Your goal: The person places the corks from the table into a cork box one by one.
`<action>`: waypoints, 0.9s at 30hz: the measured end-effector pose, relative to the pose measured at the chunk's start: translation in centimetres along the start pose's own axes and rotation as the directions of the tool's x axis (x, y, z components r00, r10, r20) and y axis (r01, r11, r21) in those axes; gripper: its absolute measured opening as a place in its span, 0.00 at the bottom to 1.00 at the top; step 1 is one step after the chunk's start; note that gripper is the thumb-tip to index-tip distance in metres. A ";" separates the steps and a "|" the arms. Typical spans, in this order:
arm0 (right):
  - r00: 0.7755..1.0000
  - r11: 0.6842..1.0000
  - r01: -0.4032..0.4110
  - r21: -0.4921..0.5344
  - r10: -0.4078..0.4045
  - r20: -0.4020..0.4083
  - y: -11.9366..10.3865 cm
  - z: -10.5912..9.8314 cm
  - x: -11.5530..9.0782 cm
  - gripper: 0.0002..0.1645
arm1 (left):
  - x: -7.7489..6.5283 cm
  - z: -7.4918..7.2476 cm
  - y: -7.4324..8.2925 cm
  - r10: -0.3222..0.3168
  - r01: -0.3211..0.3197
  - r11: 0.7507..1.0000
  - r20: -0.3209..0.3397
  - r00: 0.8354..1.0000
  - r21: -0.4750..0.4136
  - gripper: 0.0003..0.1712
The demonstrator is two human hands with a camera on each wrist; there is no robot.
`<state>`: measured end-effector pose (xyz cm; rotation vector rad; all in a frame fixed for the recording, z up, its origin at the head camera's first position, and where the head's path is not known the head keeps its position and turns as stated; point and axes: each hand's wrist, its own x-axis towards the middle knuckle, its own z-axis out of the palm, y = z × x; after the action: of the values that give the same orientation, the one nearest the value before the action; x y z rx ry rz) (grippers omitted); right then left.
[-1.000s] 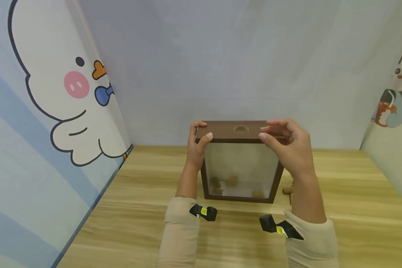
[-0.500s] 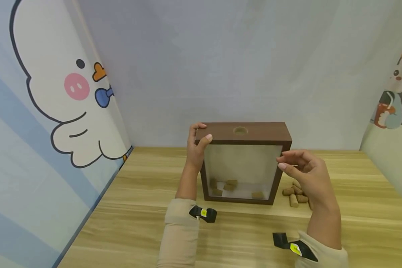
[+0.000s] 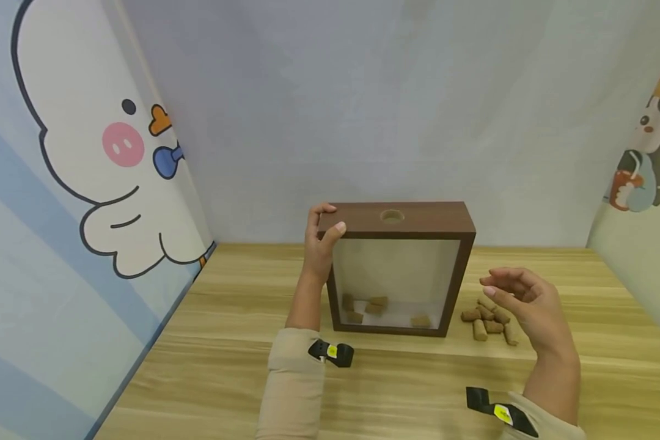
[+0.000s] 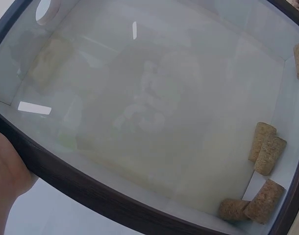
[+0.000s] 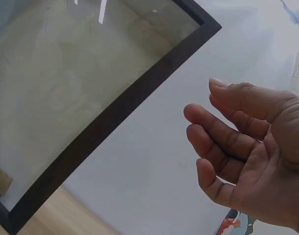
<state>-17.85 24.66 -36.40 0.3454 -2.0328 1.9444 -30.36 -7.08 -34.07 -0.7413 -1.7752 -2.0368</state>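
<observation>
A dark brown wooden box frame (image 3: 456, 287) with a clear front stands upright on the table, a round hole (image 3: 392, 217) in its top. My left hand (image 3: 320, 247) grips the box's top left corner, thumb at the front edge and fingers over the top. Inside, several corks (image 4: 270, 155) lie on the bottom, most of them toward the left. To the right of the box my right hand (image 3: 533, 305) hovers, fingers loosely bent and nothing in them. Below and left of that hand lies a small pile of corks (image 3: 493, 327) on the table.
The wooden tabletop (image 3: 242, 379) runs back to a pale grey wall (image 3: 390, 110). Cartoon figures are printed on the side walls: a white duck (image 3: 88, 122) at left and a smaller character (image 3: 646, 153) at right.
My right hand has left the top of the box and moved down and right toward the cork pile, uncovering it. The left hand keeps its hold on the box corner.
</observation>
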 end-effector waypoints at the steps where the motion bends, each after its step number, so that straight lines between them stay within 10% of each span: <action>1: 1.000 1.000 -0.011 -0.014 0.011 -0.002 0.2 -0.2 -0.1 0.16 | 0.0 0.0 0.0 0.002 -0.002 1.000 0.002 1.000 0.001 0.26; 11: 0.979 0.974 -0.198 -0.113 0.192 -0.062 2.4 -2.6 -1.4 0.16 | 0.2 -0.2 0.2 0.014 -0.014 1.000 0.001 1.000 0.006 0.26; 27: 0.922 0.818 -0.385 -0.428 0.354 -0.153 6.0 -4.9 -2.8 0.33 | 0.0 -0.2 0.0 0.020 -0.020 1.000 -0.004 1.000 0.000 0.27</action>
<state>-17.28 29.73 -42.84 -0.2440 -2.5652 1.5551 -30.43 -7.33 -34.06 -0.7514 -1.7581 -2.0240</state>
